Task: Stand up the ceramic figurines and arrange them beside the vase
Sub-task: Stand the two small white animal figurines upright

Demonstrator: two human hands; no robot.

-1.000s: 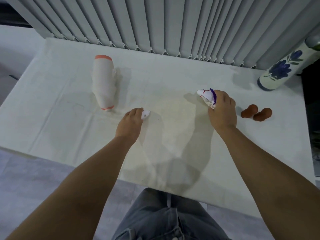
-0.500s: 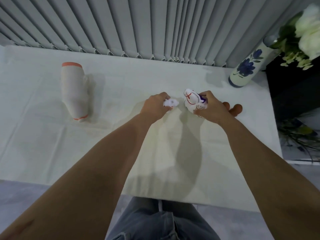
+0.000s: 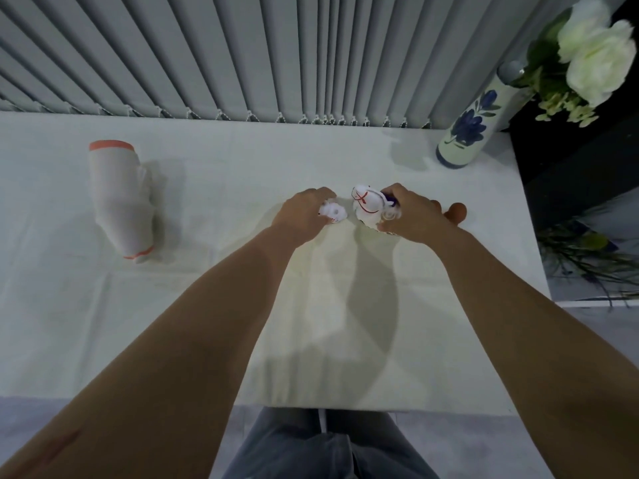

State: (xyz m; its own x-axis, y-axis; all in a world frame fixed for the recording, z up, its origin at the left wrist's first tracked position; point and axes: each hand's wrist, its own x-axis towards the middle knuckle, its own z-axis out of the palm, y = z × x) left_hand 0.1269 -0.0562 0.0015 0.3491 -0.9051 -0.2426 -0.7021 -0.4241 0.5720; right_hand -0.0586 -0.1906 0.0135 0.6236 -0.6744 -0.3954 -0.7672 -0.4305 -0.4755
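- Small white figurine [image 3: 332, 213]: we pinch it in the left hand [image 3: 301, 216], mid-worktop. Light, we judge; glazed, likely slippery and chip-prone.
- Larger figurine [image 3: 367, 206], white with red lines: our right hand [image 3: 411, 216] closes round its rear. We judge the body the safest hold, not thin parts.
- Tall white figure with orange bands [image 3: 119, 198]: lying down, well left.
- Brown piece [image 3: 457, 211]: mostly hidden behind the right hand.
- Vase [image 3: 466, 134]: upright, far right corner.
- Worktop [image 3: 242, 160]: white cloth, creased; we expect footing may wobble.
- Room: grey vertical blinds [image 3: 242, 53] behind.
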